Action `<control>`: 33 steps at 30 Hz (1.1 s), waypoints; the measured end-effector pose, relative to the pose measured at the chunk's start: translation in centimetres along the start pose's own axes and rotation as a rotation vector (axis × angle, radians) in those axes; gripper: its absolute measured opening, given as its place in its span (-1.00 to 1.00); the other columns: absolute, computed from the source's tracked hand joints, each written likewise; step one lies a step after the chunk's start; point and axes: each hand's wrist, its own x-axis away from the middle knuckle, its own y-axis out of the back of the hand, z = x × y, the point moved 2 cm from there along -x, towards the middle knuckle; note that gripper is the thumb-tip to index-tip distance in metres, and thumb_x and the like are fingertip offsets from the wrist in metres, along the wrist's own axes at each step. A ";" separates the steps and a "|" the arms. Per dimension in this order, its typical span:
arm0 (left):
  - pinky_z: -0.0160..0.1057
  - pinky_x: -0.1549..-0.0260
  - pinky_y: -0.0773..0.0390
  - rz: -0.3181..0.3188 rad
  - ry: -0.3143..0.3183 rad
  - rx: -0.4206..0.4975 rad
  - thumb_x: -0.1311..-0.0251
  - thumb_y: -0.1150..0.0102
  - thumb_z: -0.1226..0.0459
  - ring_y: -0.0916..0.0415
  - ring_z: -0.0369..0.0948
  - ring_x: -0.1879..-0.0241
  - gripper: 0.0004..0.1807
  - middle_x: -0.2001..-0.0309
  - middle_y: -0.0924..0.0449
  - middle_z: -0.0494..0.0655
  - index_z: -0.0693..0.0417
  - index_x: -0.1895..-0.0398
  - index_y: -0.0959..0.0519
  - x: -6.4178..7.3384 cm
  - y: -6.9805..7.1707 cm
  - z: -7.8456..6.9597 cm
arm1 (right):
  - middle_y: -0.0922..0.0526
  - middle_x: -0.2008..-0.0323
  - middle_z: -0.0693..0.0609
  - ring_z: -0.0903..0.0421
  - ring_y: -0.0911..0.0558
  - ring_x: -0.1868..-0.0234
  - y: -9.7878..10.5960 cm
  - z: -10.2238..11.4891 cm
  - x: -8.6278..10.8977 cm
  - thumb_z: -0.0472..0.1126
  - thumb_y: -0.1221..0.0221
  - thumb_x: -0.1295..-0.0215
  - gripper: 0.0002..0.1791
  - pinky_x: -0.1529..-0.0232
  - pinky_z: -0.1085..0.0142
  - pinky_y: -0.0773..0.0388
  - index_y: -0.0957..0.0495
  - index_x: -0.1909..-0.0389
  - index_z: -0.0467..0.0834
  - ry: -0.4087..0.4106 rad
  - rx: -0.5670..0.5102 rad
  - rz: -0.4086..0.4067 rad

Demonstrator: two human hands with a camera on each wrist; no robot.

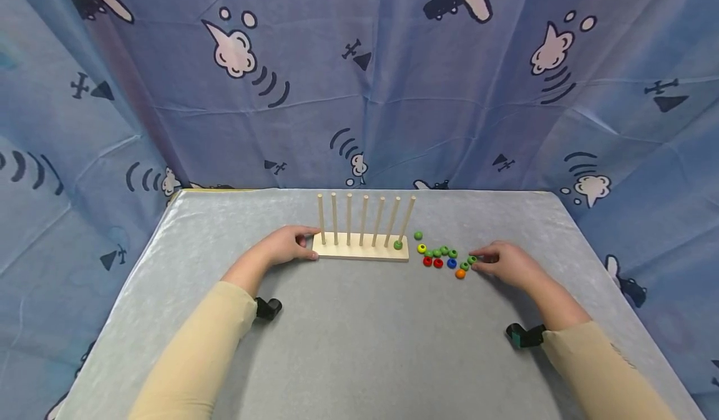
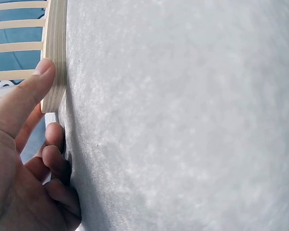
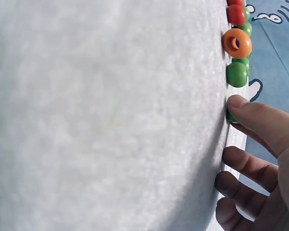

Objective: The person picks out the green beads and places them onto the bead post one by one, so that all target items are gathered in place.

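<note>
The left hand gripped the left end of the wooden peg rack on the table's far half, thumb at its near edge! Out right, the right hand, finger and thumb nearly together, pinched a green bead beside the loose beads.

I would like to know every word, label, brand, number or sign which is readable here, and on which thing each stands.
No text is readable in any view.
Right sleeve: small dark marks, perhaps lettering, too small to read.
Curtain: printed clouds and curved lines, no letters or numbers seen.
Wooden peg stand and beads: no lettering visible.
</note>
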 end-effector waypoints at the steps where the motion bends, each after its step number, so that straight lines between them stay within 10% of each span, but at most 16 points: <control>1: -0.22 0.32 -0.31 0.000 -0.004 -0.001 -0.10 -0.47 0.11 -0.29 -0.21 0.41 -0.24 0.40 -0.40 -0.13 0.00 -0.39 -0.44 0.0 0.0 0.0 | -0.59 0.32 0.01 0.09 -0.45 0.32 0.0 0.0 0.0 -0.12 -0.36 -0.24 -0.61 0.29 0.18 -0.41 -0.69 -0.04 -0.22 0.002 0.001 -0.001; 33: -0.22 0.32 -0.31 0.002 -0.004 0.003 -0.09 -0.48 0.12 -0.29 -0.21 0.42 -0.25 0.42 -0.40 -0.13 0.04 -0.37 -0.45 -0.1 -0.1 -0.1 | -0.61 0.29 0.00 0.04 -0.53 0.27 3.1 4.3 -0.1 0.00 -0.28 -0.33 -0.58 0.32 0.17 -0.44 -0.66 -0.11 -0.15 -0.005 0.041 -0.154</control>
